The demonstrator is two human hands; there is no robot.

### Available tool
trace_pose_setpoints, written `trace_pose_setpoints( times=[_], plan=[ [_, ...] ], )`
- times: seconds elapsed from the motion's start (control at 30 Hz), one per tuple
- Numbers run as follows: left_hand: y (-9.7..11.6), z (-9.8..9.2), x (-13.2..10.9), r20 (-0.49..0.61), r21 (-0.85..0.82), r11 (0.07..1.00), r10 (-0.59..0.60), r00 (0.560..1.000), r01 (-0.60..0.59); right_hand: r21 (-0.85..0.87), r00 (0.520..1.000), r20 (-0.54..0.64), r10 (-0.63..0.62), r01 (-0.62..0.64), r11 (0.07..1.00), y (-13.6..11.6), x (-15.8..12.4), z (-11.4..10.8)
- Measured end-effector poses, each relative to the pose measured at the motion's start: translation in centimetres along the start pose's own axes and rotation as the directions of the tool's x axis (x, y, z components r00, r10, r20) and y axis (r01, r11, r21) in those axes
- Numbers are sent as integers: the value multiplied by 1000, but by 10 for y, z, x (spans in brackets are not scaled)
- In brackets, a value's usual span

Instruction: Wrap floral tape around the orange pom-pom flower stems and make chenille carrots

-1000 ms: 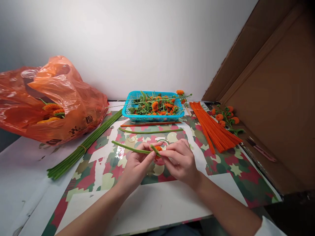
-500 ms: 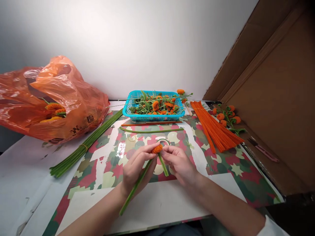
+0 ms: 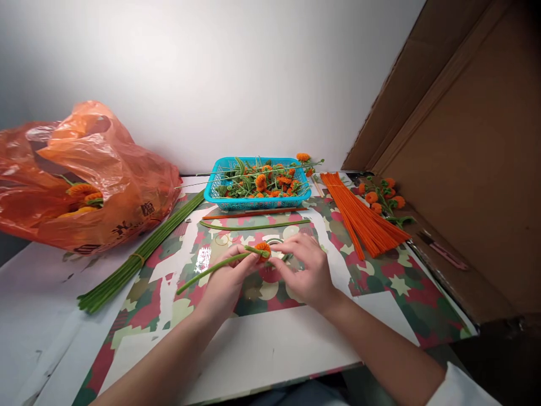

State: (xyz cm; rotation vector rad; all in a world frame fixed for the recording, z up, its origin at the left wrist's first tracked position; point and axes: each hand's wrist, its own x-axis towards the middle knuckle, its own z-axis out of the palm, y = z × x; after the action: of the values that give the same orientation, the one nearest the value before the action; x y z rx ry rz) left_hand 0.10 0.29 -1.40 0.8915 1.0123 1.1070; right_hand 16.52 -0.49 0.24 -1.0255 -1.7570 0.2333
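Observation:
Over the near middle of the table, my left hand [image 3: 231,282] pinches a pipe-cleaner flower between thumb and fingers. Its ridged orange head [image 3: 264,249] faces right, and a green pipe-cleaner stem [image 3: 207,273] runs down to the left across that hand. A shorter green end [image 3: 253,250] crosses the back of the head. Just right of the flower is my right hand [image 3: 306,268], thumb and fingers apart. Its fingertips are close to the orange head; whether they touch it I cannot tell. Behind the hands lies a roll of tape [image 3: 274,241], partly hidden.
A blue basket [image 3: 257,206] of orange flowers stands at the back. Orange pipe cleaners [image 3: 363,217] lie right, a green bundle [image 3: 139,259] left beside an orange plastic bag [image 3: 127,169]. Single orange [image 3: 253,213] and green strips [image 3: 253,226] lie before the basket. A cutter [image 3: 448,255] lies far right.
The flower has turned, so its stem now points left instead of down toward me. My right hand has let go of it and spread its fingers. The view has shifted slightly.

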Motion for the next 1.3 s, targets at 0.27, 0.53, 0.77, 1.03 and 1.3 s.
trace_pose_setpoints(
  times=[0.27,0.53,0.77,1.03,1.3],
  plan=[
    [9,2,-5,-27,112,992,-54,998,57,-268,948,149,-281,312,911,12,-7,2],
    [4,15,-19,-52,454,742,575,816,-493,417,830,165,533,-548,725,-15,-12,24],
    [1,5,-11,340,464,282,819,463,-840,451,278,810,517,-858,-247,-13,-3,7],
    [13,4,-3,144,156,979,108,984,-130,478,685,325,653,-714,511,2,9,-7],
    [17,-2,-4,466,51,960,-267,844,276,496,720,574,389,-684,535,0,4,3]
  ],
)
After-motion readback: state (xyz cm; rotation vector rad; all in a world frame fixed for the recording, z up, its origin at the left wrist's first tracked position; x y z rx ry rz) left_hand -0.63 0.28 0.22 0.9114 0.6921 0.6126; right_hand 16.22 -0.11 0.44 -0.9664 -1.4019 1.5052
